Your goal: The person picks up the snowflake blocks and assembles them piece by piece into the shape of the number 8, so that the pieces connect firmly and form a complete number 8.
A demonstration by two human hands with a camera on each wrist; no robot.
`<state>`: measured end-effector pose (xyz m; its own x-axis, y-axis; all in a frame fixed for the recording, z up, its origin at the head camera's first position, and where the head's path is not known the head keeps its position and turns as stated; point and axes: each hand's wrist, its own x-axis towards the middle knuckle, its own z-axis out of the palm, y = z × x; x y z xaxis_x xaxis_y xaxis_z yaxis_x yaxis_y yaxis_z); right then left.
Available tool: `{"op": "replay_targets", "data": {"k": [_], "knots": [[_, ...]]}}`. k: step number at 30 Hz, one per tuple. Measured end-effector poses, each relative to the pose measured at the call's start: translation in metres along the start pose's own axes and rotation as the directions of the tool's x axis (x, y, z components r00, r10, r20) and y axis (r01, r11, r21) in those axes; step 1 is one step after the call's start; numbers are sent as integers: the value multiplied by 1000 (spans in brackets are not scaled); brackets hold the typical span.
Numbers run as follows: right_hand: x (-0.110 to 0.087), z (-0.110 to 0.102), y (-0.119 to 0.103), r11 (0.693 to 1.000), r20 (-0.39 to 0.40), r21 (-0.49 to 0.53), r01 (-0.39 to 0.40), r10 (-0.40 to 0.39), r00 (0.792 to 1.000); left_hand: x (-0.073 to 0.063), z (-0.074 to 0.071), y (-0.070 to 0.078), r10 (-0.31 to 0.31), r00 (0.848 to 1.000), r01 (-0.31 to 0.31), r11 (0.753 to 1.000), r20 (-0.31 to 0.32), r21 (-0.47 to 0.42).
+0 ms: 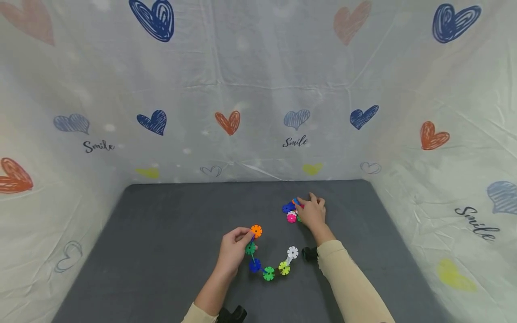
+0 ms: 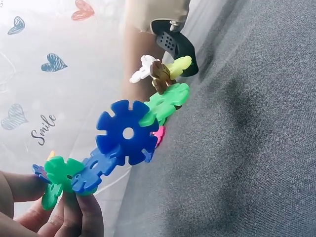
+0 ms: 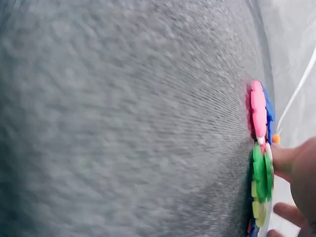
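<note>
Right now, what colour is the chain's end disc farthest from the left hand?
The end disc is white, clearest in the head view.

Flower discs (image 2: 113, 140): smooth plastic, slightly glossy. Tablecloth (image 1: 169, 251): matt woven cloth, rough grain. Curtain (image 1: 258, 63): smooth, creased, faint sheen; cloth or plastic unclear. Sleeve (image 1: 351, 273): matt cloth. Wrist mount (image 2: 177, 52): matt plastic.

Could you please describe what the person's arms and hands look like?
The left hand and right hand show no gloves. Plain, pale beige fabric sleeves end before the hands. A small black device shows by the left wrist, and another black device, rounded and dotted with small holes, by the right cuff.
</note>
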<state>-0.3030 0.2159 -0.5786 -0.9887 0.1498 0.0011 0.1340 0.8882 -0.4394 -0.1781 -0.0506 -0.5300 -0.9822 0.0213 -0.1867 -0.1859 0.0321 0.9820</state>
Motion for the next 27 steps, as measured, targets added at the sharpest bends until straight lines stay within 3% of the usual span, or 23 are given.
{"op": "replay_targets", "data": {"k": [2, 5, 8, 11, 16, 20, 23, 27], "knots": [[-1, 0, 0, 1000, -31, 8, 0, 0, 1000, 0, 1, 0, -1, 1000, 1, 1000, 2, -1], [-4, -3, 0, 998, -142, 26, 49, -44, 989, 0, 2, 1, 1, 1000, -1, 1000, -1, -3], [-11, -8, -4, 991, -271, 59, 124, -103, 957, -1, 2, 3, 6, 1000, -6, 1000, -6, -2], [-26, -19, -15, 966, -348, 163, 199, -133, 928, -2, 3, 3, 21, 1000, -21, 1000, -6, -1], [-70, -35, -47, 872, -350, 345, 348, -225, 909, -2, 4, 5, 20, 1000, -20, 1000, -15, -7], [-104, -36, -65, 808, -355, 363, 465, -341, 870, -2, 5, 6, 9, 1000, -10, 1000, -30, -22], [-122, -32, -72, 785, -370, 330, 524, -403, 837, -3, 7, 8, 15, 999, -16, 999, -35, -27], [-132, -26, -76, 778, -384, 261, 571, -459, 801, -4, 7, 9, 29, 999, -29, 999, -25, -29]]}}
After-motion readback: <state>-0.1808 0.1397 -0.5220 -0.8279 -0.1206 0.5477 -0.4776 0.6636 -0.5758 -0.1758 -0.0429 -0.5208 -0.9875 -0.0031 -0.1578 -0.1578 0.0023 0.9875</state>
